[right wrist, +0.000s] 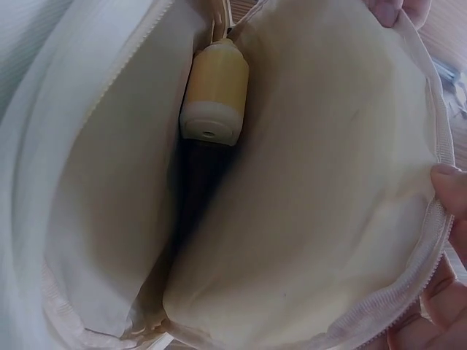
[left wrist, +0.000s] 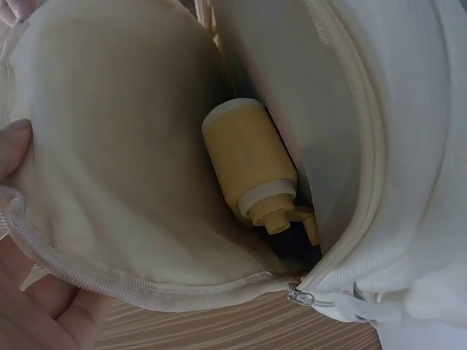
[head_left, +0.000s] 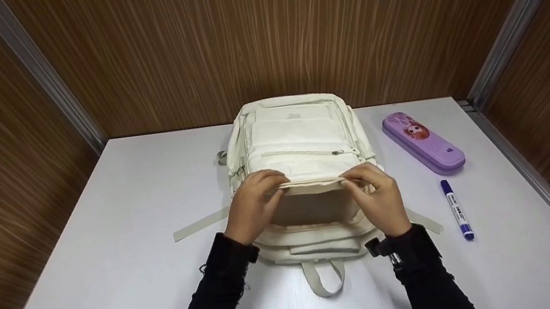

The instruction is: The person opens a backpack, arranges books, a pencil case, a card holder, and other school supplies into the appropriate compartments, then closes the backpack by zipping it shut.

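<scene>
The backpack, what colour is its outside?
The backpack is mostly creamy white outside; the head view shows it best.

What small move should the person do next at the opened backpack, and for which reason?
Probably the right hand should release the flap edge and reach for the yellow bottle-like object, while the left hand holds that edge up. Both hands pinch it, the backpack gapes open, and the object lies inside.
</scene>
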### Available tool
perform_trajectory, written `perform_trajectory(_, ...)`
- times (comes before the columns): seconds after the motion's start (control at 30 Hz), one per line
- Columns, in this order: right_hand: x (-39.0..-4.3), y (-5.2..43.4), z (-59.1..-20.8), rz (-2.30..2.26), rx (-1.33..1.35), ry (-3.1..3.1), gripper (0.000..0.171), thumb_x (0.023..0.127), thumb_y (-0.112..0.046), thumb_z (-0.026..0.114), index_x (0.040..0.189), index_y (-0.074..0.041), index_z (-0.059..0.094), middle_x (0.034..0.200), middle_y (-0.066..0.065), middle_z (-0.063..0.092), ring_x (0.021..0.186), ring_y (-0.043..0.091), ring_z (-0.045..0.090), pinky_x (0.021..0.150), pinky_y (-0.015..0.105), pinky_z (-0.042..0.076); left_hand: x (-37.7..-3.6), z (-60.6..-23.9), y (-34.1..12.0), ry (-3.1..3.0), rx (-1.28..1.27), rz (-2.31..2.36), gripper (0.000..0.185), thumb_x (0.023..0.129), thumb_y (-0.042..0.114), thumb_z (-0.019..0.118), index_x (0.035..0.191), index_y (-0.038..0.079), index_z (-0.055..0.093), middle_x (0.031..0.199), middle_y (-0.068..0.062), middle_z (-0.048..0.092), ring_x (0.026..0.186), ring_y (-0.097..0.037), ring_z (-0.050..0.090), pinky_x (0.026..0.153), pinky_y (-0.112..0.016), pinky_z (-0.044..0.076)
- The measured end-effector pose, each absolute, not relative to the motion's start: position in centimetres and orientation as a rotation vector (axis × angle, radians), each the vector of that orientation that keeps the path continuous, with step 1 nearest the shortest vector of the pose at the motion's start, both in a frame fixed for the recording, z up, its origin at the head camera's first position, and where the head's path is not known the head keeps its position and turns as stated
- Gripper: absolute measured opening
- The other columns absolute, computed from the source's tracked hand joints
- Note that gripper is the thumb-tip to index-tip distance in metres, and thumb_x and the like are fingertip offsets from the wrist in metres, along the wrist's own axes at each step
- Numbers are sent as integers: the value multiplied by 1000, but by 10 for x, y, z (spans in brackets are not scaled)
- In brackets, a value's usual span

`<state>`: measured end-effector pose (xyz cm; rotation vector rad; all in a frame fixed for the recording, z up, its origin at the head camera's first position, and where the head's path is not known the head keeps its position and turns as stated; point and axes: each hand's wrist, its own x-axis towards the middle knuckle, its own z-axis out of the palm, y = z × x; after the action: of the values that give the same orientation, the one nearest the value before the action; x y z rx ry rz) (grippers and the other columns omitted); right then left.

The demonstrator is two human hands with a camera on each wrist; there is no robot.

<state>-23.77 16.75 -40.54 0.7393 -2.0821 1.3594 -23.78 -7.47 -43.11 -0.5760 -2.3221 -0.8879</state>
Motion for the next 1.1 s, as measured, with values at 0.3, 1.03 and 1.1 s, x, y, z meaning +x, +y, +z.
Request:
perform_trajectory(0.3,-255,185,-427,1332,814,-2185,13,80,6,73,90,-2,72,87,8,68,78,2,56,72,18,49,-236,-435,-72,-2269,-573,-833,10,88,15,70,98,12,73,97,-1,72,93,-16,68,84,-28,54)
perform_trajectory(1.03,-360,319,-421,996,309,-2616,55,92,-17,65,140,2,46,138,36,43,128,50,41,104,59,37,-235,-443,-71,-2280,-592,-770,8,91,14,67,97,11,72,89,0,72,83,-13,68,76,-25,56)
perform_trajectory(1.1,-366,331,-425,955,280,-2670,62,91,-17,66,143,3,41,142,39,38,133,55,34,109,66,27,-235,-443,-71,-2284,-597,-767,9,91,15,67,97,11,72,89,0,72,84,-13,68,77,-25,56)
